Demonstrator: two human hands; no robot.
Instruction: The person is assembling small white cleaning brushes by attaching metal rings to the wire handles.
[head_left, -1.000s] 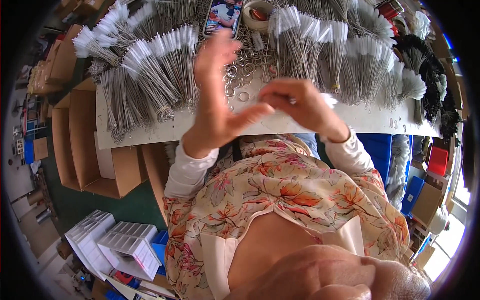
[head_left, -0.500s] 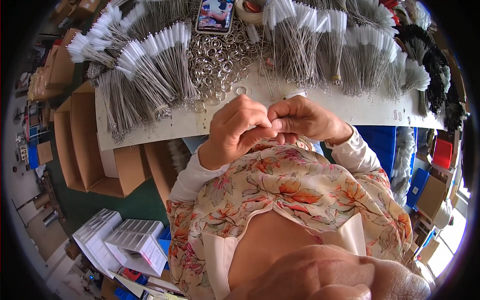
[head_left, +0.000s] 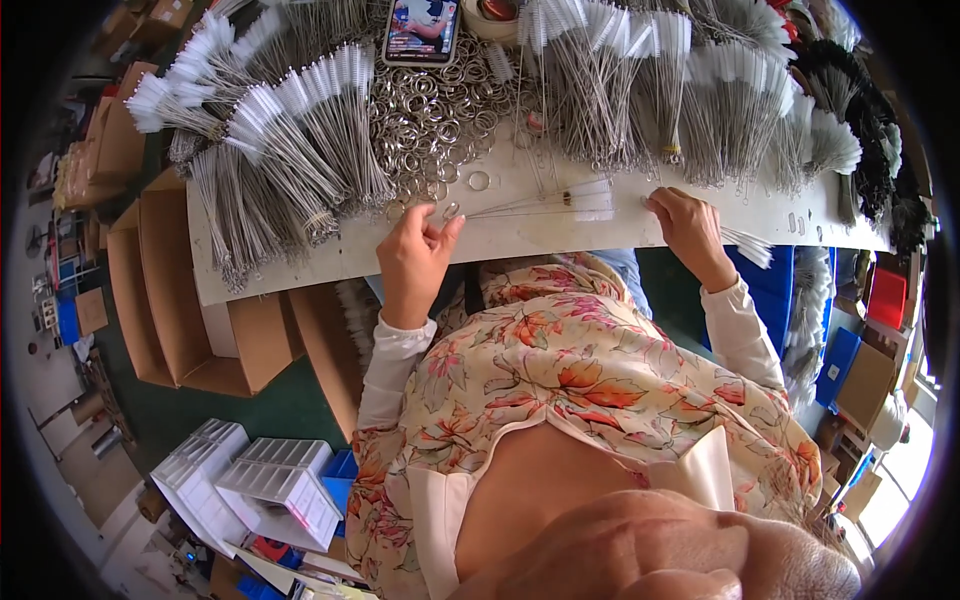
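Note:
My left hand (head_left: pixel 415 262) pinches a small metal ring (head_left: pixel 450 211) at the near edge of the white table (head_left: pixel 330 262); several thin wire brushes (head_left: pixel 545 204) hang from that ring and lie flat to the right, white tips outward. My right hand (head_left: pixel 688 230) rests palm down on the table near the brush tips, fingers touching loose white-tipped brushes (head_left: pixel 745 245). A heap of loose metal rings (head_left: pixel 430 115) lies just beyond my left hand.
Bundles of white-tipped wire brushes (head_left: pixel 270 130) cover the table's back and sides, black ones (head_left: pixel 865 110) at far right. A phone (head_left: pixel 422 28) lies at the far edge. Open cardboard boxes (head_left: pixel 190 290) stand left; white plastic trays (head_left: pixel 270 480) sit on the floor.
My hands, joined in front of my chest half a second ago, have parted. The left went to the table edge with the ring and brushes; the right moved out to the right.

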